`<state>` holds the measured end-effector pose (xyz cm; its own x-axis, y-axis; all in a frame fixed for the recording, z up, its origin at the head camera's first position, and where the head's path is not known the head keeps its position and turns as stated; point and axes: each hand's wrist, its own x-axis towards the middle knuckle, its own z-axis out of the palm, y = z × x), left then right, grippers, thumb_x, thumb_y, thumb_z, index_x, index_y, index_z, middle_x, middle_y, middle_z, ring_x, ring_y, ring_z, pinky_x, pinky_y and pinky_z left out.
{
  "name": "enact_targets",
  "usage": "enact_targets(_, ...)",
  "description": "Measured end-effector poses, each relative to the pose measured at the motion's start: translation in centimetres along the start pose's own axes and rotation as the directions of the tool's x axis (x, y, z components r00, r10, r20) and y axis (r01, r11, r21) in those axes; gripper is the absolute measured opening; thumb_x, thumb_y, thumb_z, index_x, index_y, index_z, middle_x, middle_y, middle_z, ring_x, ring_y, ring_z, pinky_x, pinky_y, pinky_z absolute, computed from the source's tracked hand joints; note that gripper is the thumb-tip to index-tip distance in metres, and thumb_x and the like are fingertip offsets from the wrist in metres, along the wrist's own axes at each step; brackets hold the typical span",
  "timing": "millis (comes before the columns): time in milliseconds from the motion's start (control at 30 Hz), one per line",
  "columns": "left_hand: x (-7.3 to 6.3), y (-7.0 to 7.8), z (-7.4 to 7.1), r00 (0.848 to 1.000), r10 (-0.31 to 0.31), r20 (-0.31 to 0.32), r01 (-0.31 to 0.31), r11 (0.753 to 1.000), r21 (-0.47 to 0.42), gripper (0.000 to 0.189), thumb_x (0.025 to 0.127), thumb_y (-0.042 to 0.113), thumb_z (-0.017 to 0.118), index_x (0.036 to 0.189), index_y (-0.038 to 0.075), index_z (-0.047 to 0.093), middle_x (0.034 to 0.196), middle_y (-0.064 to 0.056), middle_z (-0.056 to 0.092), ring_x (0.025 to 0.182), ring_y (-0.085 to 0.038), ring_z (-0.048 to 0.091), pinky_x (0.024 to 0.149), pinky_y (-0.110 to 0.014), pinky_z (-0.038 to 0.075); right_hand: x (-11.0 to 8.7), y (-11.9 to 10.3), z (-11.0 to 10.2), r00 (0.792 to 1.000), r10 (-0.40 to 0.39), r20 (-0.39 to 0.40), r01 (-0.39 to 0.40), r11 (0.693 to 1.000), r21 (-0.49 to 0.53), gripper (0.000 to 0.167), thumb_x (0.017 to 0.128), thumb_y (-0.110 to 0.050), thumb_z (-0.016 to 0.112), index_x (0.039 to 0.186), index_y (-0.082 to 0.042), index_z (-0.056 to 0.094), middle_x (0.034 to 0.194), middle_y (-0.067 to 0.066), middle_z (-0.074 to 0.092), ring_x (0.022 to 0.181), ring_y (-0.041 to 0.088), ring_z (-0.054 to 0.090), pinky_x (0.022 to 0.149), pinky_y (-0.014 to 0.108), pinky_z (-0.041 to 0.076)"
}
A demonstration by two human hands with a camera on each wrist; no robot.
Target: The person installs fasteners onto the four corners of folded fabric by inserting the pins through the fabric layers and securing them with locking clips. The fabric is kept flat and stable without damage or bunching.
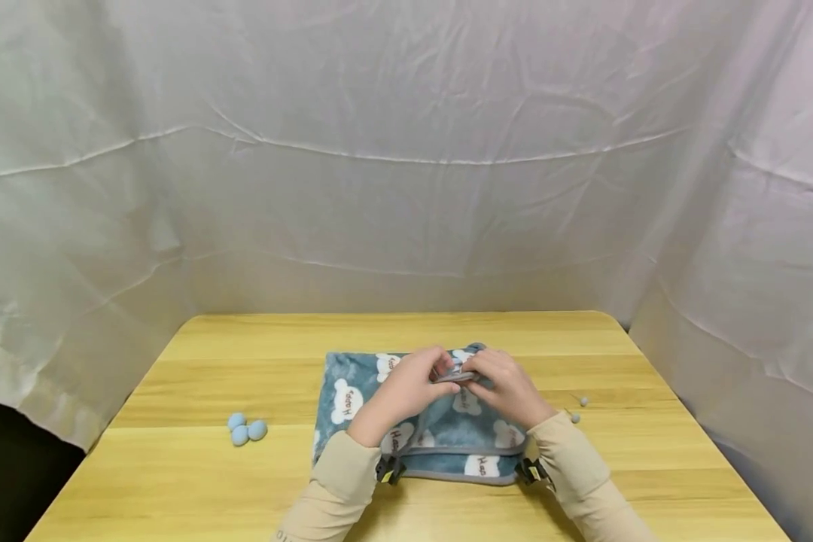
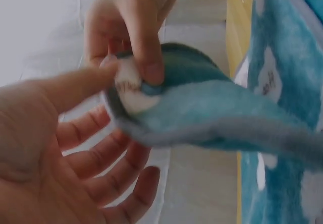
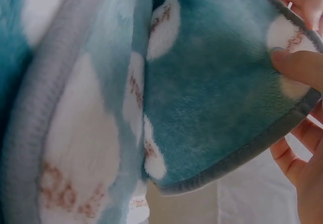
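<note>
A teal fleece blanket (image 1: 359,373) with white bear-head patches and grey edging lies folded on the table. Between my hands, a corner of it (image 2: 136,90) is lifted. My left hand (image 1: 409,388) pinches the corner's edge with its thumb above and fingers beneath. From the other side my right hand (image 1: 504,384) grips the same corner, its thumb (image 3: 300,65) pressed onto a white patch. Under that thumb, in the left wrist view, shows a small blue thing (image 2: 151,89), mostly covered; its kind is unclear.
Several small light-blue balls (image 1: 240,435) sit together on the table (image 1: 196,482), left of the blanket. To the right lie pins with small round blue-grey heads (image 1: 583,401). Pale curtains (image 1: 406,211) hang around the back and sides.
</note>
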<state>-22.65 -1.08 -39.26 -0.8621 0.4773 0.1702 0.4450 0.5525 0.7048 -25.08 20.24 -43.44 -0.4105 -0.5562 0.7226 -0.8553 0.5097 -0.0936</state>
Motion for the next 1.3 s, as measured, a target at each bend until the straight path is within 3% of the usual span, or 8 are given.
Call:
enact_targets(267, 0.2, 0.3, 0.4, 0.998, 0.018, -0.06, -0.015, 0.999, 0.041, 0.005, 0.095, 0.022, 0.064, 0.094, 0.018, 0.063, 0.081, 0.004, 0.062, 0.064, -0.006, 0.051, 0.057, -0.021, 0.043, 0.1, 0.3, -0.7, 0.999, 0.039, 0.031, -0.041, 0.998, 0.056, 0.027, 0.07, -0.002, 0.082, 0.09, -0.011, 0.066, 0.083, -0.001, 0.066, 0.075, 0.011, 0.058, 0.069, 0.029, 0.05)
enact_targets(533, 0.2, -1.6, -0.6, 0.989, -0.069, -0.134, 0.043, 0.981, -0.192, 0.01, 0.095, 0.024, 0.064, 0.098, 0.014, 0.064, 0.089, -0.002, 0.066, 0.075, -0.01, 0.057, 0.065, -0.027, 0.048, -1.6, 2.2, -4.1, 0.995, 0.092, 0.045, -0.092, 0.996, 0.004, 0.022, 0.075, -0.008, 0.082, 0.093, -0.009, 0.069, 0.088, 0.001, 0.069, 0.08, 0.014, 0.064, 0.076, 0.027, 0.052)
enact_targets(667, 0.1, -3.6, -1.8, 0.967, -0.191, -0.166, 0.119, 0.923, -0.367, 0.015, 0.094, 0.022, 0.065, 0.103, 0.01, 0.065, 0.089, -0.006, 0.065, 0.075, -0.014, 0.057, 0.067, -0.032, 0.051, -3.6, 3.7, -6.6, 0.986, 0.165, 0.037, -0.16, 0.981, -0.114, 0.023, 0.074, -0.007, 0.083, 0.093, -0.008, 0.069, 0.089, 0.003, 0.07, 0.08, 0.017, 0.065, 0.074, 0.03, 0.052)
enact_targets(767, 0.1, -5.2, -2.4, 0.946, -0.292, -0.138, 0.186, 0.843, -0.505, 0.018, 0.094, 0.018, 0.065, 0.109, 0.007, 0.063, 0.09, -0.007, 0.064, 0.074, -0.013, 0.059, 0.071, -0.037, 0.055, -5.2, 4.5, -8.3, 0.963, 0.265, 0.056, -0.249, 0.947, -0.204, 0.03, 0.071, -0.002, 0.083, 0.096, -0.006, 0.069, 0.09, 0.006, 0.07, 0.081, 0.019, 0.065, 0.072, 0.036, 0.053)
enact_targets(867, -0.1, -6.7, -2.8, 0.925, -0.367, -0.101, 0.249, 0.785, -0.568, 0.021, 0.095, 0.015, 0.062, 0.114, 0.005, 0.061, 0.09, -0.006, 0.063, 0.072, -0.013, 0.061, 0.076, -0.041, 0.057, -6.6, 5.2, -9.5, 0.912, 0.396, 0.105, -0.36, 0.896, -0.26, 0.027, 0.076, -0.007, 0.081, 0.1, -0.006, 0.069, 0.092, 0.007, 0.069, 0.082, 0.022, 0.063, 0.069, 0.04, 0.052)
enact_targets(967, -0.3, -8.0, -2.8, 0.91, -0.409, -0.072, 0.291, 0.753, -0.59, 0.024, 0.096, 0.012, 0.06, 0.118, 0.002, 0.059, 0.088, -0.006, 0.062, 0.069, -0.013, 0.061, 0.077, -0.042, 0.057, -7.7, 5.7, -10.4, 0.821, 0.536, 0.199, -0.476, 0.833, -0.283, 0.024, 0.083, -0.012, 0.076, 0.104, -0.007, 0.068, 0.095, 0.009, 0.068, 0.086, 0.025, 0.062, 0.071, 0.043, 0.051)
enact_targets(1133, -0.5, -9.9, -2.4, 0.895, -0.446, -0.027, 0.35, 0.737, -0.579, 0.03, 0.097, 0.011, 0.058, 0.126, 0.002, 0.055, 0.092, -0.008, 0.063, 0.071, -0.014, 0.059, 0.074, -0.036, 0.056, -9.4, 6.7, -10.8, 0.651, 0.681, 0.337, -0.606, 0.733, -0.309, 0.029, 0.086, -0.018, 0.072, 0.109, -0.001, 0.065, 0.098, 0.017, 0.067, 0.088, 0.032, 0.064, 0.074, 0.05, 0.052)
enact_targets(1300, -0.6, -10.9, -2.0, 0.893, -0.45, 0.0, 0.379, 0.751, -0.54, 0.035, 0.097, 0.014, 0.058, 0.13, 0.003, 0.051, 0.109, -0.016, 0.063, 0.08, -0.02, 0.061, 0.078, -0.039, 0.055, -11.1, 7.6, -10.4, 0.56, 0.714, 0.421, -0.675, 0.687, -0.268, 0.032, 0.085, -0.018, 0.073, 0.107, 0.004, 0.063, 0.094, 0.017, 0.066, 0.086, 0.031, 0.063, 0.076, 0.052, 0.052)
